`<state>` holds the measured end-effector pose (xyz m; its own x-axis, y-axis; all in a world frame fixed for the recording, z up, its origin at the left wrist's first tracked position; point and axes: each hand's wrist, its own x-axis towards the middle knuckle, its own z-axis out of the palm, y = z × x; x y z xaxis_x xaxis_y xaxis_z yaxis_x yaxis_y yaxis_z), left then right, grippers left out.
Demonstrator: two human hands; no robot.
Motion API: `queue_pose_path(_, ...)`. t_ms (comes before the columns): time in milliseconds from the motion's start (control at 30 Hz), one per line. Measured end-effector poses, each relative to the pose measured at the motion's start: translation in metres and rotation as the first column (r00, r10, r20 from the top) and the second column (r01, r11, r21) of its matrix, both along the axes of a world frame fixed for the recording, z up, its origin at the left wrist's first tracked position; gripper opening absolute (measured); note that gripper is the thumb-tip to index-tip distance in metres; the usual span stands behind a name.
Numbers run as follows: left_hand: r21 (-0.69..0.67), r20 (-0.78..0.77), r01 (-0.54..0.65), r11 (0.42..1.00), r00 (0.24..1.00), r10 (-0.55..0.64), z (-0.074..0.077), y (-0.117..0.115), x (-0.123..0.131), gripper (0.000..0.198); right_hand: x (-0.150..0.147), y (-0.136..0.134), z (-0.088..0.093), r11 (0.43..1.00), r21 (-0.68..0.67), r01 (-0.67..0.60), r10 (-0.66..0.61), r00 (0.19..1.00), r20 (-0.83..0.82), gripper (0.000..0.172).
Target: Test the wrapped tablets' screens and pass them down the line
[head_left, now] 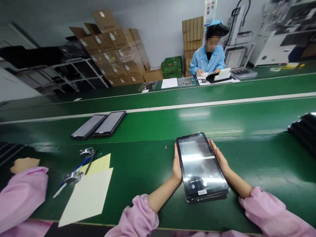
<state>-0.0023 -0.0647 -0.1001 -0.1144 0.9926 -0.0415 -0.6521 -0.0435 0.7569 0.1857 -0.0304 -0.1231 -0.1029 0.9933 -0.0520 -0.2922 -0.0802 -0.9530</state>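
Observation:
Between my two hands is a black-framed tablet (201,164) with a glossy, reflective screen and a small white label near its lower edge. A second slab edge shows beneath it, so it looks like a stack of at least two. My left hand (177,166) is closed against the left edge, its fingers partly hidden behind. My right hand (220,160) presses on the right edge, fingers along the side. The stack is held on or just above the green bench (148,174); I cannot tell which.
To the left lie white paper (89,197), a yellow sheet (105,163), scissors (71,177) and a pen (91,161). Two tablets (108,123) rest farther back. A co-worker's hand (24,164) is at far left. Black slabs (304,131) are stacked right. Another person (208,59) sits opposite.

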Motion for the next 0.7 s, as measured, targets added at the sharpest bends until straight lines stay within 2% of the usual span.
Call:
queue_pose_path(100, -0.015, -0.013, -0.056, 0.998, 0.998, 0.056, -0.007, 0.018, 0.023, 0.078, 0.025, 0.022, 0.006, 0.989, -0.019, 0.148, -0.146, 0.986, 0.076, 0.094)
queue_pose_path(167, -0.041, -0.084, -0.077, 0.996, 0.994, 0.074, -0.016, 0.031, 0.024, 0.078, 0.046, 0.019, 0.01, 0.96, -0.03, 0.279, -0.268, 0.943, 0.197, 0.089)
queue_pose_path(267, -0.058, -0.345, -0.192, 0.98, 0.925, 0.161, -0.03, 0.058, 0.001, 0.081, 0.082, -0.024, 0.011, 0.908, -0.125, 0.399, -0.337, 0.876, 0.345, 0.072)
queue_pose_path(333, -0.028, -0.483, -0.24, 0.97, 0.853, 0.197, -0.031, 0.085, -0.022, 0.083, 0.099, -0.071, 0.01, 0.874, -0.278, 0.399, -0.32, 0.902, 0.289, 0.06)
queue_pose_path(400, -0.016, -0.535, -0.154, 0.988, 0.836, 0.122, -0.025, 0.115, -0.04, 0.089, 0.103, -0.118, 0.009, 0.852, -0.429, 0.3, -0.296, 0.952, 0.078, 0.047)
queue_pose_path(433, -0.033, -0.559, -0.051, 0.998, 0.828, 0.024, -0.02, 0.13, -0.045, 0.094, 0.098, -0.138, 0.01, 0.843, -0.492, 0.218, -0.281, 0.958, -0.056, 0.042)
queue_pose_path(500, -0.091, -0.54, 0.197, 0.976, 0.814, -0.214, -0.009, 0.153, -0.046, 0.101, 0.079, -0.163, 0.016, 0.828, -0.558, -0.058, -0.167, 0.924, -0.345, 0.04)
queue_pose_path(567, -0.172, -0.462, 0.383, 0.908, 0.782, -0.418, -0.002, 0.165, -0.039, 0.097, 0.055, -0.165, 0.026, 0.823, -0.499, -0.272, -0.058, 0.833, -0.55, 0.041)
queue_pose_path(600, -0.212, -0.423, 0.427, 0.879, 0.771, -0.476, 0.0, 0.168, -0.036, 0.092, 0.044, -0.161, 0.031, 0.833, -0.457, -0.312, -0.032, 0.797, -0.603, 0.041)
queue_pose_path(700, -0.3, -0.38, 0.419, 0.857, 0.771, -0.511, -0.001, 0.167, -0.03, 0.08, 0.026, -0.138, 0.036, 0.876, -0.415, -0.245, -0.095, 0.756, -0.648, 0.039)
